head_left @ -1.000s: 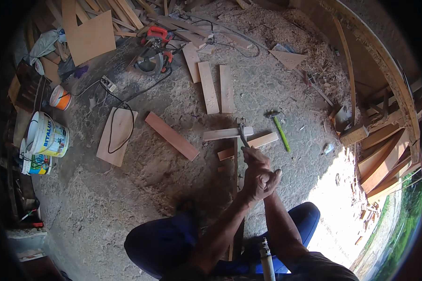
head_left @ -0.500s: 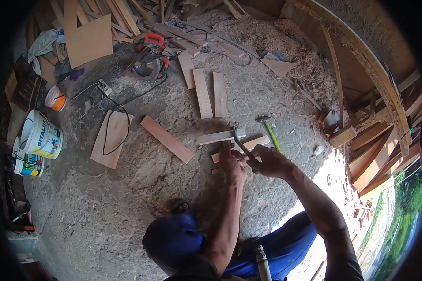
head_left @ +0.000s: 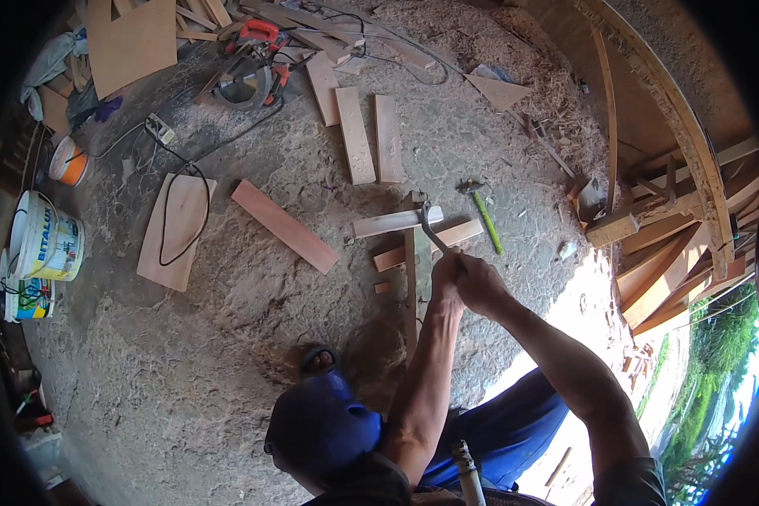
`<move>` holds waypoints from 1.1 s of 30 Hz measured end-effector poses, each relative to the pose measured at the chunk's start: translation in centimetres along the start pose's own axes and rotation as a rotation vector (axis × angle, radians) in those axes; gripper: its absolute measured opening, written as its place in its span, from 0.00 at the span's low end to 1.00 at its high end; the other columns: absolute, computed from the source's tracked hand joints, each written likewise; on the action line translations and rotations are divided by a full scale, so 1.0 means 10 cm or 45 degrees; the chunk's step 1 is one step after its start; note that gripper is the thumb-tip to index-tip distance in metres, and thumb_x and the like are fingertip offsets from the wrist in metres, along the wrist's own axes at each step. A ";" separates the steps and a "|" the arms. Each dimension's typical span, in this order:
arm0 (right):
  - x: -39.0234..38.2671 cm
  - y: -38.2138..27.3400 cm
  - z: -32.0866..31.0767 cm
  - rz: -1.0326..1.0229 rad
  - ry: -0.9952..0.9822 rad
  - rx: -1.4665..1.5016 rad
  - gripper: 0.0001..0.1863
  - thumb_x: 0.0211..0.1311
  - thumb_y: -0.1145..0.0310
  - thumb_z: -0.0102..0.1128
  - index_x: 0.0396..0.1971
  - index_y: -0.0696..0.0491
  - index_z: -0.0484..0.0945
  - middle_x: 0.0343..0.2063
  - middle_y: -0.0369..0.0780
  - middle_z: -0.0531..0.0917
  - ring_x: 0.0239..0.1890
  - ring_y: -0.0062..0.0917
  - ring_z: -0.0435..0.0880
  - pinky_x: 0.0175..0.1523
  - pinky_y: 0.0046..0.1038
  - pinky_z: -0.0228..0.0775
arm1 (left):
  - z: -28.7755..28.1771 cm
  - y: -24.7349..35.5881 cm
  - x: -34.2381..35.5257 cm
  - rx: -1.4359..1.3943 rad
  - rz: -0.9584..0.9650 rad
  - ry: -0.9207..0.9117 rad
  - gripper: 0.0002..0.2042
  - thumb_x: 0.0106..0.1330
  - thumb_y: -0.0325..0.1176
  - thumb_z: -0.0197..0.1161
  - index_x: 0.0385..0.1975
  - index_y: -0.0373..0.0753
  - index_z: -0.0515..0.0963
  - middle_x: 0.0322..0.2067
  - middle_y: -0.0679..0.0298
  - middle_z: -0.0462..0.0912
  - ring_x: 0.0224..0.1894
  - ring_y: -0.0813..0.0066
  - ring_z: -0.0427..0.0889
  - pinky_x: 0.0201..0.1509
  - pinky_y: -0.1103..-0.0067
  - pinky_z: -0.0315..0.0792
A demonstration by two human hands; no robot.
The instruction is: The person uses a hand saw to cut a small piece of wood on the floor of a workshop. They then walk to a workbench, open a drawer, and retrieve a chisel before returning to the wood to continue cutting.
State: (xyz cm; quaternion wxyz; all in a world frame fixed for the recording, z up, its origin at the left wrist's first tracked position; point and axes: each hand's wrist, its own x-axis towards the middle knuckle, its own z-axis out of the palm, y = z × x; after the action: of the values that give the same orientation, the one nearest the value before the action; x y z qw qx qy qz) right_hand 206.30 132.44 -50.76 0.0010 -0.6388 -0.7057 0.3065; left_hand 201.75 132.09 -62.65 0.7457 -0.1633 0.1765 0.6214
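Observation:
A dark curved pry bar (head_left: 435, 236) is gripped by both of my hands. My left hand (head_left: 446, 280) is closed around its lower part, and my right hand (head_left: 479, 282) is closed beside and against it. The bar's hooked end rests at a short pale wooden strip (head_left: 388, 223). This strip lies across an upright-running board (head_left: 417, 295), partly behind my left forearm. Another strip (head_left: 460, 233) crosses the same board just below. Fine detail at the hook is too small to make out. A hammer with a green handle (head_left: 488, 223) lies on the ground to the right.
Loose planks lie on the rough floor, including a reddish one (head_left: 285, 228) and a wide pale one (head_left: 177, 232) with a cable over it. A red circular saw (head_left: 249, 80) sits at the back. Paint buckets (head_left: 51, 240) stand left; stacked timber (head_left: 666, 270) leans at right.
My left hand has moved from beside the wooden strip onto the pry bar, next to my right hand. The view has shifted, and more of the board beneath the strips shows.

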 end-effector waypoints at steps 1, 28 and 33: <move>-0.01 -0.01 0.00 -0.011 0.002 0.034 0.18 0.58 0.67 0.45 0.44 0.59 0.77 0.41 0.58 0.82 0.49 0.53 0.81 0.55 0.48 0.71 | -0.01 -0.04 0.02 0.048 0.028 -0.014 0.07 0.70 0.34 0.55 0.29 0.42 0.74 0.26 0.68 0.74 0.29 0.77 0.76 0.34 0.76 0.74; -0.93 1.41 0.25 -0.319 0.242 0.362 0.19 0.67 0.63 0.56 0.53 0.56 0.76 0.25 0.43 0.80 0.26 0.29 0.79 0.31 0.34 0.69 | -0.45 1.25 -0.11 2.180 1.129 0.936 0.20 0.66 0.43 0.61 0.54 0.42 0.75 0.51 0.56 0.82 0.51 0.54 0.82 0.53 0.63 0.75; -1.39 0.94 0.05 0.182 -0.031 0.870 0.21 0.68 0.64 0.56 0.57 0.59 0.75 0.23 0.33 0.76 0.25 0.16 0.72 0.29 0.26 0.63 | -1.37 1.69 0.02 2.950 0.929 1.078 0.36 0.59 0.44 0.69 0.67 0.42 0.63 0.61 0.53 0.72 0.60 0.54 0.75 0.61 0.61 0.71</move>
State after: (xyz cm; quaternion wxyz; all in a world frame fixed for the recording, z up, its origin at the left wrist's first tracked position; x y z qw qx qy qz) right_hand 217.13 119.63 -49.84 0.1848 -0.6458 -0.5156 0.5319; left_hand 184.35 128.83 -75.29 0.1255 0.4506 0.8667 0.1732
